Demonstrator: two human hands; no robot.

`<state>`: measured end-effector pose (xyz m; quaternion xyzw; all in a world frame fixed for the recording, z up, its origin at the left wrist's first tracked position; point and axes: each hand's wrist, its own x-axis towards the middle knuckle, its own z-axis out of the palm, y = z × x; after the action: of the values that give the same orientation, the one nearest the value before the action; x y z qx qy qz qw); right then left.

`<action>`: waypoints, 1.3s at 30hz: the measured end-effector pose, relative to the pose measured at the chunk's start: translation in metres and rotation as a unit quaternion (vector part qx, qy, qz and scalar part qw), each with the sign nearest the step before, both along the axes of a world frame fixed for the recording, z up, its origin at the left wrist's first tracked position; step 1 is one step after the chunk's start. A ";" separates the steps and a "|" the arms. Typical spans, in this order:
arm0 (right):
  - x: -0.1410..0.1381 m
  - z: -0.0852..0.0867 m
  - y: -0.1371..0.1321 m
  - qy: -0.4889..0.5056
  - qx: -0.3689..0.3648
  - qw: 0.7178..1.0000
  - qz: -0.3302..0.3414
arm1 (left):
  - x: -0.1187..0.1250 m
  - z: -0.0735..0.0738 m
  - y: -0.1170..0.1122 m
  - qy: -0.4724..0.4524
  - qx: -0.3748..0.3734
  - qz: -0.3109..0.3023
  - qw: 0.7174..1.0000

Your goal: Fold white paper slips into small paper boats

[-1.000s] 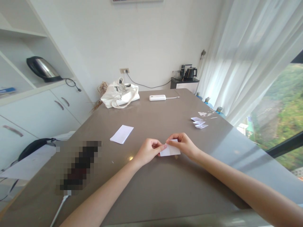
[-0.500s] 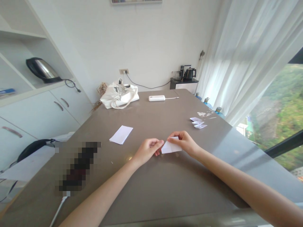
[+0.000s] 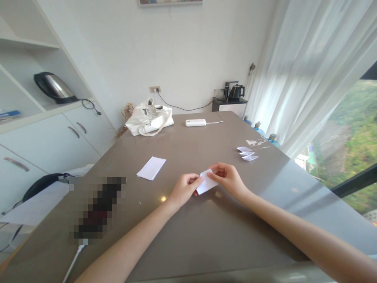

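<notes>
Centrally, above the near half of a brown table [image 3: 182, 247], the left hand [image 3: 188, 186] and right hand [image 3: 226, 177] both pinch a small white paper [image 3: 207, 184]. Left of them lie a stack of white sheets [image 3: 151, 168] and, nearer, a pixelated dark object [image 3: 98, 210]. Farther right sit folded paper boats [image 3: 249, 158]; at the far side, a white handbag [image 3: 149, 122] and power bank [image 3: 195, 123], well apart from the hands.

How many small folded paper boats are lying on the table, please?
3: the far boat, the middle boat and the near boat, close together on the right side of the table. Another could be hidden behind them.
</notes>
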<state>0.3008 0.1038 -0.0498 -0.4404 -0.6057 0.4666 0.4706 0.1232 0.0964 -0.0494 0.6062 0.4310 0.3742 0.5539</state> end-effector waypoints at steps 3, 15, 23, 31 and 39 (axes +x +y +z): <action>-0.001 0.002 -0.005 -0.065 0.048 0.997 -0.012 | 0.003 -0.001 -0.001 -0.004 -0.012 0.016 1.000; 0.001 0.003 -0.013 -0.263 0.316 0.911 0.034 | 0.003 -0.003 -0.001 -0.036 0.017 0.035 0.999; 0.004 0.008 -0.013 -0.254 0.323 0.910 0.062 | 0.002 -0.004 0.000 -0.061 0.015 0.015 0.998; -0.002 0.011 -0.010 -0.058 0.069 0.994 0.056 | -0.001 0.002 -0.002 -0.017 0.086 0.031 0.996; -0.003 0.009 -0.002 0.044 -0.044 0.996 0.071 | -0.001 0.000 -0.001 0.006 0.099 0.029 0.995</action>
<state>0.2982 0.1014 -0.0408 -0.3958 -0.5932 0.5437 0.4426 0.1221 0.0958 -0.0493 0.6472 0.4127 0.4275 0.4776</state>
